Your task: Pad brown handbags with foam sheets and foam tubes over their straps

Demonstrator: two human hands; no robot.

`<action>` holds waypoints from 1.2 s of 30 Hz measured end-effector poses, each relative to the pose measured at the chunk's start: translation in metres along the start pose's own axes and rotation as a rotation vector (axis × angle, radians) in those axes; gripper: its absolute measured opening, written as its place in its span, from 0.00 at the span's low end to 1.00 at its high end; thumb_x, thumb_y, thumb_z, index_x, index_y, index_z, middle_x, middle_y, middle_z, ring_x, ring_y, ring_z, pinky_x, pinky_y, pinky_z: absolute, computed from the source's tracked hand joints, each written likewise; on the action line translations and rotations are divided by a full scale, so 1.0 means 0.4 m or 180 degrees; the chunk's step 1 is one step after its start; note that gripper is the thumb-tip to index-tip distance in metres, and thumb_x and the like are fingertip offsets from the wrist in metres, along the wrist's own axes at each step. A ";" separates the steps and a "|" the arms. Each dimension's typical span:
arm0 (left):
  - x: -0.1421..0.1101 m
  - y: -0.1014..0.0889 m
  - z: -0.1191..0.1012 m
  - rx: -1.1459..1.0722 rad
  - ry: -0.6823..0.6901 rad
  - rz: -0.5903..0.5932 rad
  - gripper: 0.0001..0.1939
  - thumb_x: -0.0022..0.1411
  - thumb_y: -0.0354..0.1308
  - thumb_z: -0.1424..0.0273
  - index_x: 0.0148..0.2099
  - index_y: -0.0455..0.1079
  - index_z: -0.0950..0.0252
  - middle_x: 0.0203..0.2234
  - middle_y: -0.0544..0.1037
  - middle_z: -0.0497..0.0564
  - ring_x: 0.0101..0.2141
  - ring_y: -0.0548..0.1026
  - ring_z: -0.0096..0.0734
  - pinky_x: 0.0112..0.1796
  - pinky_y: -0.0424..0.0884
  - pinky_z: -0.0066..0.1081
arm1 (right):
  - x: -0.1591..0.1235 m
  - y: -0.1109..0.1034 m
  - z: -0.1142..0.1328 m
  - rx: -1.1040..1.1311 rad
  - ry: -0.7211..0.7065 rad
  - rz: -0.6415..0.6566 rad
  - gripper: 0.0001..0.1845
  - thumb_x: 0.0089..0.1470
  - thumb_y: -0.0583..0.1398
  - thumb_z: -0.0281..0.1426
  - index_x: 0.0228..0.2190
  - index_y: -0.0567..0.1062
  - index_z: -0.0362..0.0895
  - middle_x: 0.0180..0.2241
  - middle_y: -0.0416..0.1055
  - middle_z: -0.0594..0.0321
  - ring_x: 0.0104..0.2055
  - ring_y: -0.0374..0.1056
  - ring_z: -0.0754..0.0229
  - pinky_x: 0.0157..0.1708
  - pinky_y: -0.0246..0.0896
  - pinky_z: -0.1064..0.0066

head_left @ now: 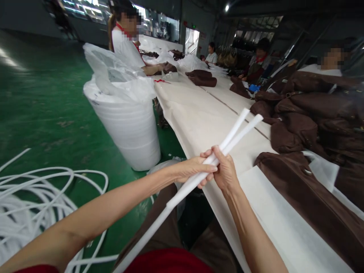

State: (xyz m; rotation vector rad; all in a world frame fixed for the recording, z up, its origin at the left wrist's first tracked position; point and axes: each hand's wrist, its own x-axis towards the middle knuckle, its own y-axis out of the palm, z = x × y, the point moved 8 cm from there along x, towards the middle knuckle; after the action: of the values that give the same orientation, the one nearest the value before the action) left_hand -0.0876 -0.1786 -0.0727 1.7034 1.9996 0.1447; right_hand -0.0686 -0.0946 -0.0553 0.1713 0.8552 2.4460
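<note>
Two white foam rods (182, 193) lie side by side in my hands, running slantwise from my lap up over the table edge. Their far ends spread slightly apart, and one rod continues down past my lap. Around their middle my left hand (195, 169) is closed, thumb along the top. Just beyond it my right hand (224, 167) is closed on the same rods, with its thumb pressed on them. The two hands touch, and some fingers are hidden behind the rods.
A white-covered table (196, 113) stretches ahead. Brown bags (295, 125) are piled along its right side, with one brown bag (313, 197) nearer me. A tall white bin (125, 125) stands left. Loose white foam cord (36, 204) coils on the green floor. Several people work around the table.
</note>
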 end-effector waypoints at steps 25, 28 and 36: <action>-0.098 -0.031 0.105 0.0749 0.0455 -0.0979 0.22 0.63 0.54 0.53 0.45 0.69 0.67 0.25 0.72 0.47 0.17 0.67 0.21 0.17 0.63 0.21 | 0.032 -0.059 0.100 0.0599 -0.0864 -0.0431 0.25 0.43 0.72 0.42 0.24 0.63 0.45 0.18 0.55 0.77 0.18 0.53 0.72 0.20 0.57 0.77; -0.079 -0.074 0.106 0.0862 0.0524 -0.1485 0.14 0.60 0.56 0.59 0.34 0.70 0.66 0.18 0.67 0.43 0.16 0.62 0.20 0.16 0.56 0.21 | 0.031 -0.036 0.086 0.0498 -0.0868 -0.0421 0.25 0.43 0.72 0.43 0.25 0.64 0.45 0.19 0.55 0.76 0.18 0.53 0.72 0.20 0.57 0.77; -0.170 -0.306 0.001 -0.0098 0.1111 -0.2648 0.12 0.58 0.55 0.62 0.28 0.61 0.62 0.11 0.53 0.39 0.13 0.55 0.21 0.15 0.52 0.21 | -0.072 -0.190 0.094 0.0693 -0.0985 -0.0944 0.22 0.45 0.71 0.44 0.32 0.69 0.46 0.15 0.53 0.79 0.15 0.48 0.73 0.16 0.53 0.81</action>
State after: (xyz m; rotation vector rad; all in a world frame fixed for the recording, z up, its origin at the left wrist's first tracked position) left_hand -0.1912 -0.2690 -0.1007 0.7404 2.7696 0.1823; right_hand 0.0006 -0.0398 -0.0701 0.4555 0.9305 1.9846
